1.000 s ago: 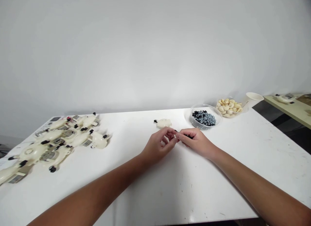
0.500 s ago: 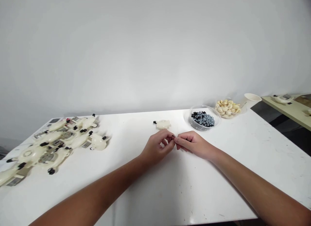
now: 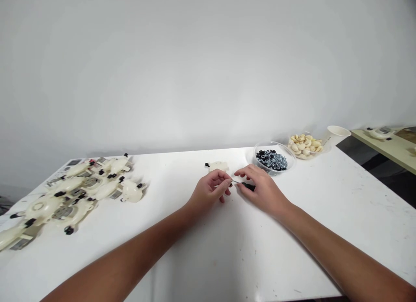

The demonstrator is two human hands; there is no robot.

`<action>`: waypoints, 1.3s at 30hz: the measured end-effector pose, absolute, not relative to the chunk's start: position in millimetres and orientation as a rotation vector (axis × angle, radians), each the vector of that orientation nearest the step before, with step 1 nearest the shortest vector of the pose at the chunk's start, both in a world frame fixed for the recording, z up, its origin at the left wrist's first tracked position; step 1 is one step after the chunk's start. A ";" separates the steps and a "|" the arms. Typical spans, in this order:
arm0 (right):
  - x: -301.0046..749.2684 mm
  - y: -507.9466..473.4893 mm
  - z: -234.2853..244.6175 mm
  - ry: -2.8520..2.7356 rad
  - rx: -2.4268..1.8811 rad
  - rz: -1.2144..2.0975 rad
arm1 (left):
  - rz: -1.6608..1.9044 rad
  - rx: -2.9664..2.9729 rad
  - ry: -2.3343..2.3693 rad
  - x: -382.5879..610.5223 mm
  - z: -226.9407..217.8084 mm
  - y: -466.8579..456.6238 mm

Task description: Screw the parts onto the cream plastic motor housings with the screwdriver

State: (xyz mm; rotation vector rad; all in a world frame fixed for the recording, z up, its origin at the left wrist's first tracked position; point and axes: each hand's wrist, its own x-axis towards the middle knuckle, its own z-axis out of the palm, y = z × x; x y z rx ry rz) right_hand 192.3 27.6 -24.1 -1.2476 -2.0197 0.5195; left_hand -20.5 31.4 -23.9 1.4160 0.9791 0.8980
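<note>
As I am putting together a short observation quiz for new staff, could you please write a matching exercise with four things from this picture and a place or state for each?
Things:
1. Black-handled tool
2. White cup
3. Clear round dish
4. Cream plastic parts

Places and states:
A. Filled with small black and silvery pieces
B. Grouped on the left side of the table
C. At the right hand, its thin shaft pointing toward the left hand
D. Just right of the pale pieces

Pairs: 1-C, 2-D, 3-A, 4-B
</note>
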 end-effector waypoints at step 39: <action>181.2 19.9 -0.7 -1.762 -0.994 0.629 | 0.941 1.397 0.900 -16.7 12.3 30.4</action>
